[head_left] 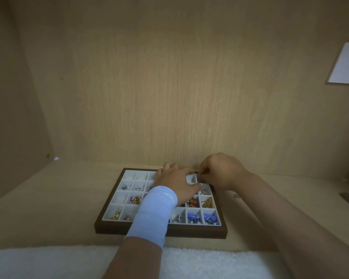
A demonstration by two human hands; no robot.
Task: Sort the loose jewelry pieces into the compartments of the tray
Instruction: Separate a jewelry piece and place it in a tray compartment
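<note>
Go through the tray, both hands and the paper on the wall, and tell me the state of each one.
tray: flat on the wooden surface, some compartments filled, some far left ones empty.
left hand: palm down across the tray's middle, wrist in a light blue band.
right hand: fingers pinched together at the tray's far right corner; what they hold is too small to tell.
paper: hanging on the right wall.

tray frame (161, 231): we see dark brown wood, smooth and matt.
tray lining (129, 175): we see pale, soft-looking matt fabric on the dividers.
jewelry pieces (207, 204): we see glossy amber and blue beads at 5 o'clock in the tray, and shiny metal studs at 9 o'clock.
surface (58, 198): light wood-grain laminate, smooth, matt.
back wall (169, 87): same wood grain.
wrist sleeve (153, 214): we see light blue knit cloth.
towel (48, 262): white, fluffy.
sheet (346, 65): white paper.
</note>
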